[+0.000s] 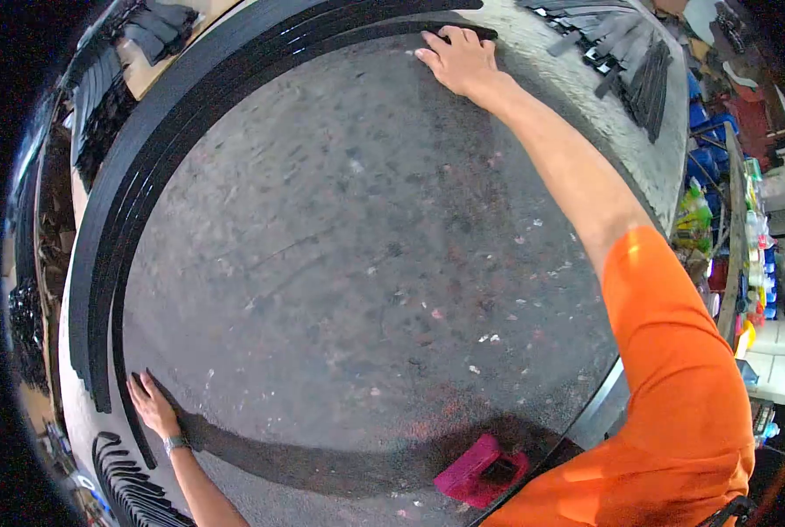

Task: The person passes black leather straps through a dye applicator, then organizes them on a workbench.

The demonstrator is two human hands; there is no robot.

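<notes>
Long black strips (103, 220) lie side by side in a thick band along the far side of a dark grey work surface (357, 237); the wide lens bends them into an arc. One black strip (119, 351) lies nearest me, slightly apart from the band at the left. My left hand (153, 406), with a band at the wrist, rests at this strip near its lower left end, fingers stretched out. At the upper right my right hand (461, 60) lies over the strip's other end, fingers spread and slightly bent. Neither hand visibly grips around it.
A pink-magenta object (480, 470) with a dark opening sits at the near edge. More black strips lie in a bundle (625, 53) at the upper right and a stack (133, 487) at the lower left. Bottles and containers (774, 351) stand on the right.
</notes>
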